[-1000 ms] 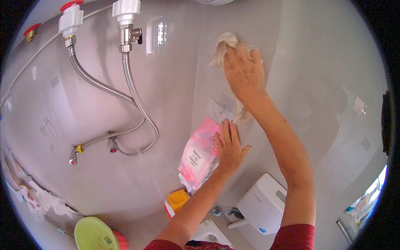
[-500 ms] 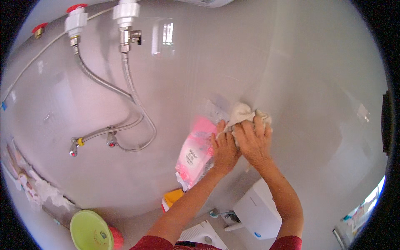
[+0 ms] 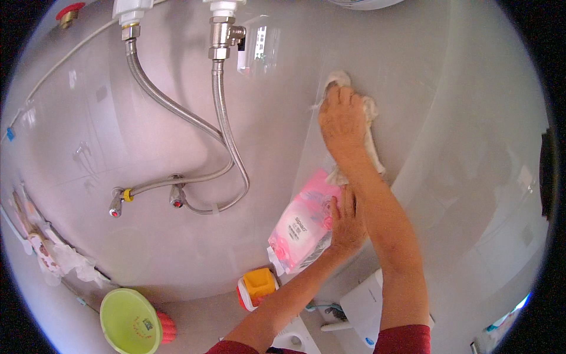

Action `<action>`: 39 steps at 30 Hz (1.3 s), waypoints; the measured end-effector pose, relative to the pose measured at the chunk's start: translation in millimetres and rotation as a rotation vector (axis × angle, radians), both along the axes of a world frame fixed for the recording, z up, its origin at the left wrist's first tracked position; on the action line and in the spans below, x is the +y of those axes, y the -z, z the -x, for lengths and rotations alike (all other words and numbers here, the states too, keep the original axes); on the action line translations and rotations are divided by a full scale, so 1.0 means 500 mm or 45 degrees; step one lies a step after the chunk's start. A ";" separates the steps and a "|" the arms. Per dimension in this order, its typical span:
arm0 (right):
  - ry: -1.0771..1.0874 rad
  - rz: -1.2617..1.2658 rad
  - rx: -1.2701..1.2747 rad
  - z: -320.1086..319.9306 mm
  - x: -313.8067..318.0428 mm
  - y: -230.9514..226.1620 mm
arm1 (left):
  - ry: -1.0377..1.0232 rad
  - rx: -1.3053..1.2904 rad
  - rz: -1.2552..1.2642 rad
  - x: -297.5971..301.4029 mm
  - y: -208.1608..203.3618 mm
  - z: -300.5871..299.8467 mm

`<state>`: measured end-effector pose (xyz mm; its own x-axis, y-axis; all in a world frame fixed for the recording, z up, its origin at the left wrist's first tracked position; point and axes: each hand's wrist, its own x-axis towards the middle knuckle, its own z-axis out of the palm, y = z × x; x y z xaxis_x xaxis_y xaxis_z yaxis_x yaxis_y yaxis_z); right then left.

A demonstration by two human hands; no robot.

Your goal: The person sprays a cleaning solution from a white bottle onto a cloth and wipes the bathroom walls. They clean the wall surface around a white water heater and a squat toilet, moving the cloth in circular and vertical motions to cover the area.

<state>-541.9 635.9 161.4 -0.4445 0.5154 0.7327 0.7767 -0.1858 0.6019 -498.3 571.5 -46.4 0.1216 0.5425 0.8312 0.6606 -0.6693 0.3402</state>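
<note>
So the right hand (image 3: 343,121) has swung back up the tiled wall (image 3: 448,88) again; half a second ago it was down low beside the left one, and now it's up high with its fingers laid flat over the white cloth (image 3: 368,127), pressing it onto the tiles rather than gripping it; looks to me like another wiping pass over the same strip of wall, so the scrubbing is very much ongoing; the left hand (image 3: 346,223) has barely moved, fingers spread open and resting flat on the wall, holding nothing, touching the edge of the pink pouch (image 3: 305,221).

Packaging-wise: that pouch is a soft pink and white bag with a printed label, sitting against the wall just under the cloth; below it there's an orange-capped bottle (image 3: 258,286), and off in the lower left a lime green bowl (image 3: 130,321); two braided metal hoses (image 3: 221,118) loop down from the fittings up top.
</note>
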 end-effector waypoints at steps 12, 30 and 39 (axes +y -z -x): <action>0.217 0.714 -0.189 0.062 0.161 0.322 | 0.250 -0.208 0.008 -0.031 -0.038 0.034; -0.055 -0.256 0.034 -0.074 -0.115 -0.049 | 0.109 -0.066 0.217 -0.025 -0.047 0.027; -0.945 -0.857 1.085 -0.235 -0.158 0.124 | 0.104 -0.001 -0.026 -0.022 -0.039 0.021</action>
<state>-424.5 557.0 99.6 0.2645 -0.2237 0.9381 0.9107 0.3779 -0.1666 -508.7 560.3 -27.2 0.1639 0.5140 0.8420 0.6033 -0.7275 0.3267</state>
